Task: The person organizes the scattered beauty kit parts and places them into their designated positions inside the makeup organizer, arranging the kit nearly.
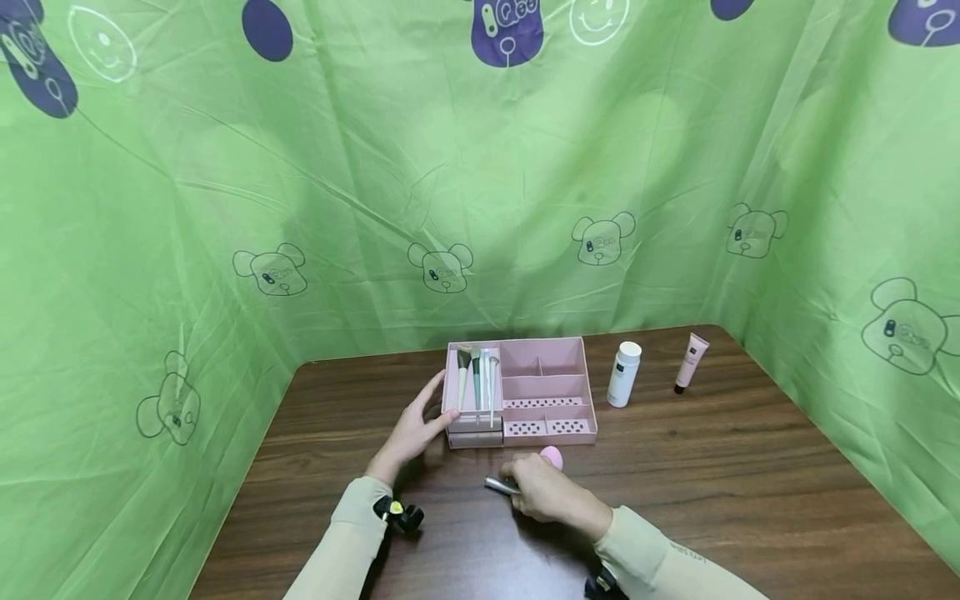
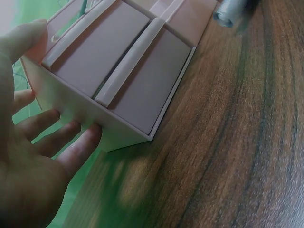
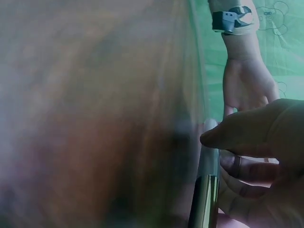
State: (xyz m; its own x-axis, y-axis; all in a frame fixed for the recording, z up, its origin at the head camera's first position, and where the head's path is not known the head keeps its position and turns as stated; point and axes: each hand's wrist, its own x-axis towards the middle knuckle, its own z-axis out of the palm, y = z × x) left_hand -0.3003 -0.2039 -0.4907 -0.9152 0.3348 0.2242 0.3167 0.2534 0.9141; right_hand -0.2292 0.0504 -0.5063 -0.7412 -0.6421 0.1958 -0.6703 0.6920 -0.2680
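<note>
A pink organizer (image 1: 543, 369) stands on the table, with several makeup brushes (image 1: 476, 379) lying in its left tray. My left hand (image 1: 411, 432) rests against its left side. In the left wrist view, the fingers (image 2: 76, 149) touch the side wall and the thumb lies at the top edge, beside two drawer fronts (image 2: 147, 80). In front of the organizer, my right hand (image 1: 543, 490) pinches a slim silver tube (image 1: 501, 486), frosted at one end and shiny metallic lower down (image 3: 206, 199). A pink egg-shaped makeup sponge (image 1: 552, 456) shows just beyond that hand, partly hidden.
To the right of the organizer, a white bottle (image 1: 624, 375) stands upright. Farther right is a pink squeeze tube (image 1: 691, 363) with a black cap. Green printed cloth (image 1: 480, 167) hangs round the back and sides of the brown wooden table (image 1: 750, 483).
</note>
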